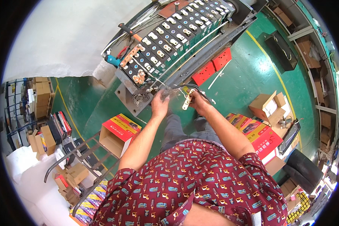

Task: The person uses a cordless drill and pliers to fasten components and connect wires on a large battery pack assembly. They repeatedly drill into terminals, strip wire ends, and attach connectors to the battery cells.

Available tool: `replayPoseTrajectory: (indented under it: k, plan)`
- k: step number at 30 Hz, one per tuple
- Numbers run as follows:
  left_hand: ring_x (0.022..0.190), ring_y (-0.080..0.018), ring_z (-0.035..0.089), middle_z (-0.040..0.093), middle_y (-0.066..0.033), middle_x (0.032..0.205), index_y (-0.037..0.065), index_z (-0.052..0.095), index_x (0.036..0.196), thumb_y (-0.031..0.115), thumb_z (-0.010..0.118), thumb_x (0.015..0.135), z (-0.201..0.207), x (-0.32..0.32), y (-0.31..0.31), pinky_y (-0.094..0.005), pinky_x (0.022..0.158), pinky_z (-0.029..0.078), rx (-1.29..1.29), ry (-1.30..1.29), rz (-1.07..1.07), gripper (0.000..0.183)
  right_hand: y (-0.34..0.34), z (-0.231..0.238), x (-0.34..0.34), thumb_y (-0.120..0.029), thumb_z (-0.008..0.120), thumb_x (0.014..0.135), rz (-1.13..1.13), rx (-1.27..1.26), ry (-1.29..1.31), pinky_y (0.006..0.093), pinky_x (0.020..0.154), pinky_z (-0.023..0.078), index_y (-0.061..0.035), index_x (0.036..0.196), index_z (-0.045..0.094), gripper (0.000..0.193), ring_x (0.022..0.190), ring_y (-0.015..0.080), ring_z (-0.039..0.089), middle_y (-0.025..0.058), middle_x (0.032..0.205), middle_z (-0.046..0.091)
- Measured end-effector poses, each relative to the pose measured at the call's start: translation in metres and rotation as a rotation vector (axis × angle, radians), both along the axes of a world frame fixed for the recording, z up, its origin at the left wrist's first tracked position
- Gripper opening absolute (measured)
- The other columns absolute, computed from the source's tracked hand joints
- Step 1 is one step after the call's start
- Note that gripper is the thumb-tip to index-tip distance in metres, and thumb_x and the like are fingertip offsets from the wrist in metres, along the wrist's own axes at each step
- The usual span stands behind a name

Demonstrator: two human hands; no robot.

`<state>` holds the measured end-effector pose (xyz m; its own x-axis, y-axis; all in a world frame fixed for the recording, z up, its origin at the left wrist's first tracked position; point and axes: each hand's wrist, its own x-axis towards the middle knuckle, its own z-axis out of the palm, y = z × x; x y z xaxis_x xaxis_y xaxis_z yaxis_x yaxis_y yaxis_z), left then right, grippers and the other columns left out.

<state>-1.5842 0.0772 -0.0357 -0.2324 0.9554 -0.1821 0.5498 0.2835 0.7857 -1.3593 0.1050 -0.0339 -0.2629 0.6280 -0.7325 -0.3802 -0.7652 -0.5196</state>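
In front of me stands a long row of battery cells point(169, 39) with black tops, metal terminals and green sides. Copper connector plates point(131, 55) lie across the nearest cells. My right hand point(200, 103) grips a flat metal connector strip point(187, 101) with holes, held below the row's near end. Thin black cables point(194, 87) run just beyond those fingers. To the left of it, my left hand point(160, 104) is closed in a loose pinch near the frame's edge; its fingertips are blurred, and what they hold cannot be made out. Loose metal washers point(139, 99) lie on a plate beside it.
A hammer point(133, 33) with an orange handle and a blue-handled tool point(112, 60) rest beside the cells. Red plates point(205, 73) lie on the green floor. An open carton point(119, 132) is at my left, red boxes point(258, 132) at my right. A metal cart point(77, 156) stands far left.
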Motion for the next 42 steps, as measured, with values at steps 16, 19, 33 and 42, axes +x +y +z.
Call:
replayPoseTrajectory:
  k: [16, 19, 33, 42]
  plan:
    - [0.114, -0.0352, 0.068, 0.071, -0.0190, 0.120, -0.001, 0.057, 0.129, 0.006, 0.067, 0.092, -0.015, 0.021, 0.008, -0.0451, 0.098, 0.051, -0.068, 0.098, -0.247, 0.039, 0.006, 0.034, 0.033, -0.008, 0.060, 0.088, 0.112, 0.171, 0.110, 0.0413, 0.077, 0.059, -0.0042, 0.135, 0.056, 0.047, 0.081, 0.0214, 0.065, 0.0077, 0.093, 0.062]
    - [0.107, -0.0292, 0.070, 0.072, -0.0154, 0.118, 0.001, 0.057, 0.129, 0.006, 0.064, 0.096, -0.018, 0.021, 0.005, -0.0422, 0.094, 0.054, -0.095, -0.044, -0.225, 0.034, 0.021, 0.029, 0.038, -0.005, 0.060, 0.088, 0.162, 0.234, 0.000, 0.0362, 0.074, 0.056, -0.0017, 0.132, 0.057, 0.044, 0.081, 0.0193, 0.064, 0.0054, 0.093, 0.062]
    - [0.094, -0.0130, 0.067, 0.071, -0.0017, 0.113, 0.010, 0.060, 0.137, 0.005, 0.064, 0.099, 0.001, 0.037, -0.040, -0.0300, 0.085, 0.059, -0.364, -1.375, 0.616, 0.039, 0.036, 0.026, 0.026, -0.001, 0.062, 0.086, 0.244, 0.331, -0.270, 0.0328, 0.070, 0.054, -0.0035, 0.134, 0.057, 0.048, 0.078, 0.0168, 0.064, 0.0041, 0.094, 0.061]
    - [0.094, -0.0147, 0.069, 0.072, -0.0057, 0.112, 0.007, 0.059, 0.124, -0.006, 0.067, 0.093, -0.008, 0.046, -0.045, -0.0278, 0.081, 0.059, -0.229, -1.190, 0.531, 0.034, 0.038, 0.025, 0.027, 0.001, 0.059, 0.084, 0.272, 0.272, -0.237, 0.0325, 0.075, 0.055, -0.0016, 0.136, 0.057, 0.053, 0.081, 0.0174, 0.064, 0.0052, 0.096, 0.063]
